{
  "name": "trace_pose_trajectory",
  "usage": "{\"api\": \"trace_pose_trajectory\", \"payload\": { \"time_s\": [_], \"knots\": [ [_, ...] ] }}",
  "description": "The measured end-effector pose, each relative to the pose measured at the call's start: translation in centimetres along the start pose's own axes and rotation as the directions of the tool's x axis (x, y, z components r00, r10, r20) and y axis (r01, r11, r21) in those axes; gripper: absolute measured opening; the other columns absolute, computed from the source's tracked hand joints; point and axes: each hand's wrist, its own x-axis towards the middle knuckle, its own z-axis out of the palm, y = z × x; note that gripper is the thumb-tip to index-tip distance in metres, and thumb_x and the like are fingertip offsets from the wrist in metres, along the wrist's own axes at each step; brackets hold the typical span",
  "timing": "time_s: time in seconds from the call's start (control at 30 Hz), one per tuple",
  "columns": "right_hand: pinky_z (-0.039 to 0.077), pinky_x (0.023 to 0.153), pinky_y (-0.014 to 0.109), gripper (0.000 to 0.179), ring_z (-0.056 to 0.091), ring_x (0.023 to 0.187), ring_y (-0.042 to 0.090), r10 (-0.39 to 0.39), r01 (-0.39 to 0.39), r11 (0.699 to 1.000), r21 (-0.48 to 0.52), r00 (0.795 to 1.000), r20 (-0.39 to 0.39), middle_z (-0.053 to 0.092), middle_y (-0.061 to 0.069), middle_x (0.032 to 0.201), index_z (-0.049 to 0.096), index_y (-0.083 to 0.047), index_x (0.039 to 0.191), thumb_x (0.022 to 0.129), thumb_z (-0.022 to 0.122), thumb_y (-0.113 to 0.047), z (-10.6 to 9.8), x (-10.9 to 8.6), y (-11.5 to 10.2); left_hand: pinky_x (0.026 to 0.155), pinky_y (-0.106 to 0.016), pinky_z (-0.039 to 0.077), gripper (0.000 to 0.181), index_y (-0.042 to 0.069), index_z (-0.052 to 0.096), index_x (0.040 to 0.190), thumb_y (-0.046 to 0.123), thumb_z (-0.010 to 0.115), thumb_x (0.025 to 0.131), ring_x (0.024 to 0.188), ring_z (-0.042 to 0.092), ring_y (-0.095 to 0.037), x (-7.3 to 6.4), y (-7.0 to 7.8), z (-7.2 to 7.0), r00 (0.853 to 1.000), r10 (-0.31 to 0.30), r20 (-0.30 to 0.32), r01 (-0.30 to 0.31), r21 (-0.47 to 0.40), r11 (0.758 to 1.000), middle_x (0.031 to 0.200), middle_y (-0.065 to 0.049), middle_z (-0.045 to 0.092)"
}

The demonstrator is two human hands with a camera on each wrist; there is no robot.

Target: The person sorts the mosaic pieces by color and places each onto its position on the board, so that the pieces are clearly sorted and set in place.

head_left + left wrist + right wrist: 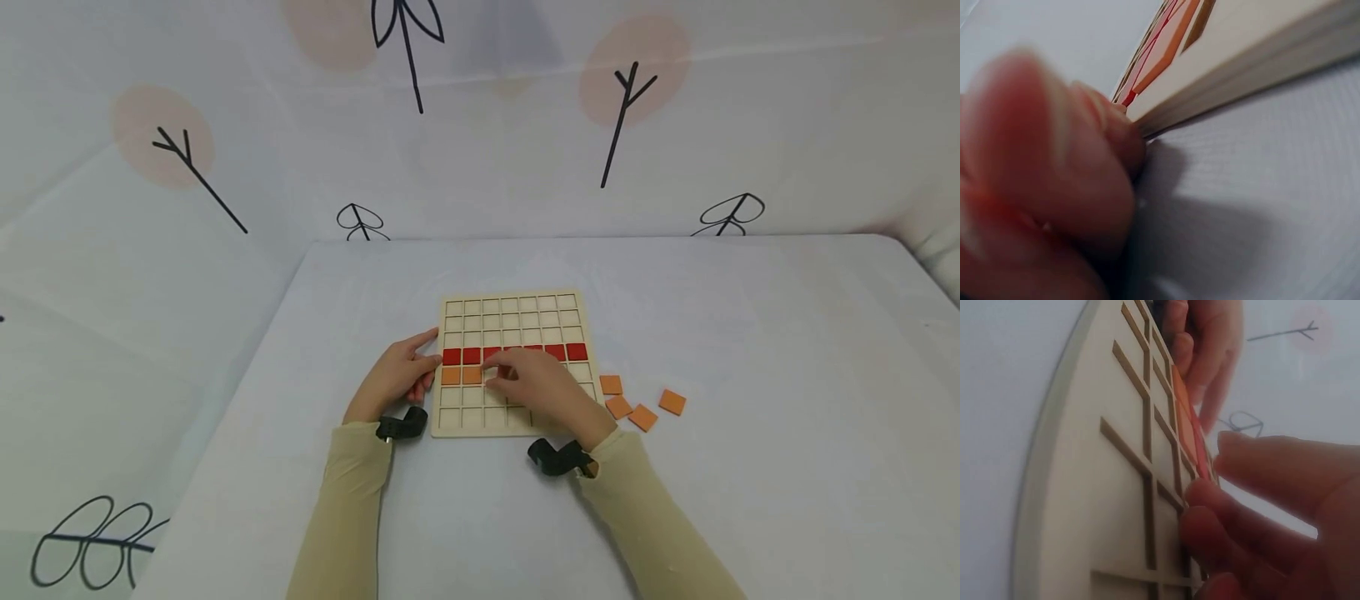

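A pale wooden grid board (462,422) lies flat on the table. Across its middle runs a row of red tiles (452,357), partly covered by my right hand (543,383). Two orange tiles (472,375) fill the leftmost cells of the row just below. My right hand hovers over the cells beside them, thumb and fingers apart; in the right wrist view no tile shows between the fingertips (1200,490). At the board's left edge, my left hand (393,375) touches the side with extended fingers. The left wrist view shows fingers (1125,134) against that edge.
Several loose orange tiles (642,417) lie on the white table (750,333) right of the board, near my right wrist. Black wrist devices (555,457) sit on both wrists. A patterned white cloth (487,167) hangs behind the table.
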Motion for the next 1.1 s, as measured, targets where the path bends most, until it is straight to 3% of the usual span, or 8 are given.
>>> {"api": "trace_pose_trajectory", "payload": {
  "time_s": [0.5, 0.8, 1.1],
  "knots": [
    [0.042, 0.07, 0.03, 0.027, 0.052, 0.078, 0.011, -0.018, 0.02, 1.0, 0.022, 0.996, -0.092, 0.059, -0.007, 0.087, 0.063, -0.017, 0.11, 0.087, 0.057, -0.029, -3.1, -0.6, 0.6, 0.04, -0.028, 0.041, 0.052, 0.029, 0.035, 0.137, 0.027, 0.055, 0.089, 0.039, 0.046, -0.016, -0.1, 0.0, -0.2, 1.0, 0.007, -0.012, -0.007, 0.027, 1.0, 0.058, -0.008, 0.053],
    [0.044, 0.069, 0.031, 0.03, 0.053, 0.078, 0.013, -0.018, 0.018, 1.0, 0.0, 0.996, -0.088, 0.059, -0.005, 0.087, 0.06, -0.017, 0.115, 0.088, 0.056, -0.029, -4.0, -0.9, 0.8, 0.039, -0.026, 0.04, 0.051, 0.027, 0.036, 0.137, 0.025, 0.054, 0.089, 0.039, 0.047, -0.015, 0.2, -0.2, 0.5, 1.0, 0.022, -0.007, -0.021, 0.022, 1.0, 0.058, -0.007, 0.053],
    [0.042, 0.068, 0.031, 0.032, 0.051, 0.075, 0.012, -0.011, 0.009, 1.0, -0.027, 0.999, -0.051, 0.058, -0.006, 0.083, 0.059, -0.015, 0.116, 0.088, 0.056, -0.029, -4.6, -2.2, 0.9, 0.039, -0.026, 0.04, 0.05, 0.029, 0.036, 0.136, 0.027, 0.054, 0.089, 0.039, 0.047, -0.016, 0.0, -0.2, 0.2, 1.0, 0.007, -0.02, -0.007, 0.036, 0.999, 0.057, -0.007, 0.053]
  ]
}}
